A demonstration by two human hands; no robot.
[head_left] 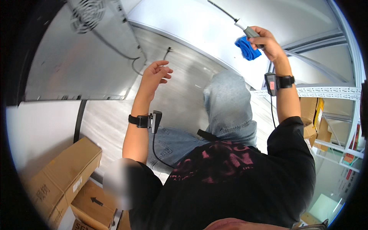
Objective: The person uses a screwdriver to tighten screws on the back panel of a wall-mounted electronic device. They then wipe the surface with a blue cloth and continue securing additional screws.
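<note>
A screwdriver with a grey handle and a long dark shaft is gripped in my right hand. Its tip points up and to the left, over a white surface. Close beneath the handle, a folded blue cloth lies on that surface. My left hand hangs in the air with its fingers loosely bent and apart, and nothing shows in it. Beside it on the left stands a large grey metal panel with a round fan grille. A dark cable trails from near the grille toward my left hand.
A thin cable with a small black plug sits just beyond my left hand. Cardboard boxes are stacked at the lower left. To the right rises a metal shelf frame with more boxes. My jeans-clad knee is between my arms.
</note>
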